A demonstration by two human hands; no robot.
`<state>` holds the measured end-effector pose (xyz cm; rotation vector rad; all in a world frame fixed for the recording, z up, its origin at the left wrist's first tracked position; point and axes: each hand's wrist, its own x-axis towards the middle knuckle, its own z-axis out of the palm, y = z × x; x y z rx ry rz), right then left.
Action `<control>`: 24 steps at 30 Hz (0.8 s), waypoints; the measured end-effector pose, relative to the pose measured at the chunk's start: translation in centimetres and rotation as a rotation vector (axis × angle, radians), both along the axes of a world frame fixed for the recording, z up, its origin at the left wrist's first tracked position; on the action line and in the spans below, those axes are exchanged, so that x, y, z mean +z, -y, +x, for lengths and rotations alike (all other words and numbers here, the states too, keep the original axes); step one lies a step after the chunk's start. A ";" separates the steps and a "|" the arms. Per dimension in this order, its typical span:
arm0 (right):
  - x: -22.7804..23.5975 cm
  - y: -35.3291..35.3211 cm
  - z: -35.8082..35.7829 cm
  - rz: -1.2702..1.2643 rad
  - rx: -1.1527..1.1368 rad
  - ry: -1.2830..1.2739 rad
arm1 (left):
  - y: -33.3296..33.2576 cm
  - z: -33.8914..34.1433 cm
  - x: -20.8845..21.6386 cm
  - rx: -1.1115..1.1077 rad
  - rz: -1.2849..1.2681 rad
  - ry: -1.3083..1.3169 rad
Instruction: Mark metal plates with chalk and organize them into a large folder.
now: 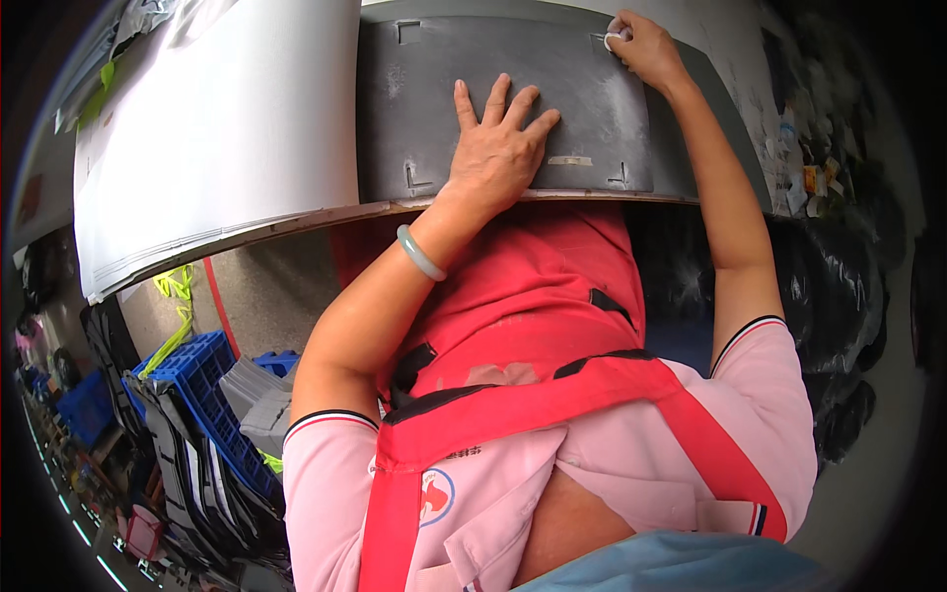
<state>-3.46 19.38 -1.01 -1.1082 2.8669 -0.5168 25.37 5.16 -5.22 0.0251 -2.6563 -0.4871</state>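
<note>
A dark grey rectangular sheet [414, 109] lies on the table, with L-shaped cut marks near its corners and whitish smudges on its surface. My left hand [498, 143] rests palm down on the sheet's middle, its fingers spread. At the sheet's far right corner, my right hand [646, 54] is closed around a small white piece [616, 39], held in a pinch against the corner mark. Most of that piece is hidden by my fingers, so its kind is unclear. A short tan strip [570, 160] sits on the sheet's near part.
Large white sheets [217, 128] are stacked to the left, reaching the table's front edge. Another dark sheet [705, 148] extends beyond the right side. Below on the left stand a blue plastic crate [202, 380] and grey blocks [266, 419]. Black plastic bags [834, 286] lie at the right.
</note>
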 end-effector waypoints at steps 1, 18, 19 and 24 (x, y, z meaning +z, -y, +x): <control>0.6 0.2 -0.2 0.060 -0.031 0.139 | -0.1 0.1 0.0 0.009 -0.001 0.006; -0.1 20.9 11.3 -0.179 0.559 -0.021 | -0.2 -0.1 -0.3 0.006 0.026 -0.014; -0.3 21.2 11.1 -0.174 0.563 -0.020 | -0.2 -0.1 -0.3 0.010 0.031 -0.015; -0.4 21.9 10.6 -0.031 0.609 -0.108 | -0.2 -0.2 -0.2 0.003 0.027 -0.042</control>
